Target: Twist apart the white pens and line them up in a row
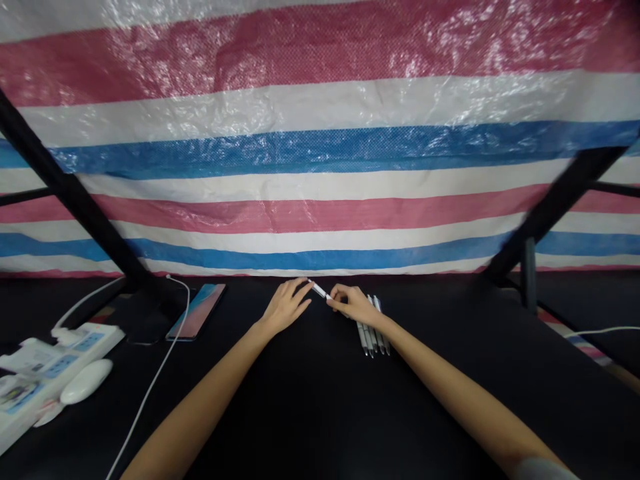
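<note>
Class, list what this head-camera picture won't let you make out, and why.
In the head view:
Exact count of grey pens: the right hand, at its wrist, partly covers them.
Any print on the white pen: too small.
Rest of the power strip: cut off by the left edge.
Where the white cable by the phone leads: cut off by the bottom edge.

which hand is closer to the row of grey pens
Right: the right hand is beside the grey pens, its wrist overlapping them in view; the left hand is farther left.
</note>
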Demonstrator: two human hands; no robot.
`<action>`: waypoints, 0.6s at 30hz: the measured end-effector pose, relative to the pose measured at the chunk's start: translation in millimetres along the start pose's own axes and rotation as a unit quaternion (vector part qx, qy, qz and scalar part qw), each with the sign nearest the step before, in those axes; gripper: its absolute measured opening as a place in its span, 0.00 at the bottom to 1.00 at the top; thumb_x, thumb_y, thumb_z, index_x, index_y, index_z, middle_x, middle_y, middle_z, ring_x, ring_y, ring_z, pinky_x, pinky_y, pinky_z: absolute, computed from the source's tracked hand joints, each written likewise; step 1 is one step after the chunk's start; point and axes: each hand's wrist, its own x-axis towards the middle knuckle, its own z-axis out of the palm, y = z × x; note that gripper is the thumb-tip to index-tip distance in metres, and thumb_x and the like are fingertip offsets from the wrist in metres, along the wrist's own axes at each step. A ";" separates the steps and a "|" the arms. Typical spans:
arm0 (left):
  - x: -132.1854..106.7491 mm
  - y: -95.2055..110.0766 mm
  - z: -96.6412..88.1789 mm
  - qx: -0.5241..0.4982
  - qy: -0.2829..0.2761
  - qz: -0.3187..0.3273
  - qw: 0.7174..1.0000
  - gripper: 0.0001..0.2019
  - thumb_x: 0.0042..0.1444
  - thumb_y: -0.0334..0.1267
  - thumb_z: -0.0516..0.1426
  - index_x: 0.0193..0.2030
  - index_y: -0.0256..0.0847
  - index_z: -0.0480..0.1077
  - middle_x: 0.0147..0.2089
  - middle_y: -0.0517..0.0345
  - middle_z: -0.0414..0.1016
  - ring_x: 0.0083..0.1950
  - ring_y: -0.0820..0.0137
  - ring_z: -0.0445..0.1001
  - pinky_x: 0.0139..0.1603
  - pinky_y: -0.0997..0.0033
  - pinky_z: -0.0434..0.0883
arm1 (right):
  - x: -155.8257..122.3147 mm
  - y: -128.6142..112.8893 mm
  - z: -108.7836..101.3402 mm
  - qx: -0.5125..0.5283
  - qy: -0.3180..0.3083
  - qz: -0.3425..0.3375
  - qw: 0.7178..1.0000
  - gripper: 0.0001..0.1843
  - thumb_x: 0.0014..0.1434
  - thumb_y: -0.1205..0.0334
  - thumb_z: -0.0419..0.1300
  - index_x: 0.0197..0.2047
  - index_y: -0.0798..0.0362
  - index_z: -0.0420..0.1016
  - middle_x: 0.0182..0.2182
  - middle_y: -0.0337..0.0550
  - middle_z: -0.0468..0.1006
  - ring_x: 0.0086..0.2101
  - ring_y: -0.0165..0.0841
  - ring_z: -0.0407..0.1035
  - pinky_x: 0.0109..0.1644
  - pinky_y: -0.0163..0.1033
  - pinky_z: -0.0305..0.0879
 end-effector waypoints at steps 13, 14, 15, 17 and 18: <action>3.0 -3.1 1.1 -0.030 -0.012 -0.004 0.999 0.14 0.64 0.38 0.45 0.44 0.39 0.69 0.40 0.52 0.74 0.41 0.66 0.70 0.41 0.63 0.67 | 3.8 9.7 1.1 0.186 0.038 0.028 0.982 0.12 0.51 0.56 0.60 0.36 0.55 0.73 0.26 0.39 0.74 0.32 0.33 0.69 0.42 0.40 0.62; 3.0 -3.2 1.3 -0.033 -0.013 -0.011 0.999 0.14 0.64 0.38 0.44 0.44 0.39 0.69 0.39 0.52 0.75 0.40 0.66 0.70 0.41 0.63 0.67 | 3.5 9.9 0.8 0.189 0.041 0.028 0.981 0.12 0.51 0.56 0.60 0.36 0.55 0.74 0.26 0.40 0.75 0.32 0.34 0.70 0.42 0.40 0.62; 2.8 -3.3 1.7 -0.036 -0.015 -0.016 0.999 0.14 0.64 0.37 0.43 0.45 0.39 0.69 0.39 0.52 0.75 0.39 0.66 0.71 0.41 0.63 0.67 | 3.2 10.4 0.7 0.189 0.041 0.027 0.981 0.12 0.52 0.56 0.60 0.36 0.55 0.74 0.26 0.40 0.75 0.33 0.34 0.70 0.43 0.41 0.62; 2.0 -3.5 2.6 -0.044 -0.016 -0.029 0.998 0.15 0.64 0.37 0.42 0.46 0.39 0.68 0.39 0.52 0.75 0.38 0.66 0.72 0.41 0.62 0.68 | 2.8 12.1 1.4 0.180 0.032 0.021 0.983 0.12 0.52 0.54 0.60 0.36 0.54 0.75 0.25 0.40 0.76 0.33 0.35 0.71 0.44 0.42 0.62; 1.5 -3.7 3.0 -0.050 -0.017 -0.039 0.998 0.15 0.64 0.37 0.42 0.47 0.40 0.67 0.39 0.52 0.75 0.38 0.67 0.72 0.42 0.63 0.68 | 2.8 13.2 1.9 0.176 0.025 0.018 0.984 0.13 0.52 0.54 0.60 0.36 0.54 0.75 0.26 0.41 0.76 0.33 0.35 0.71 0.44 0.42 0.62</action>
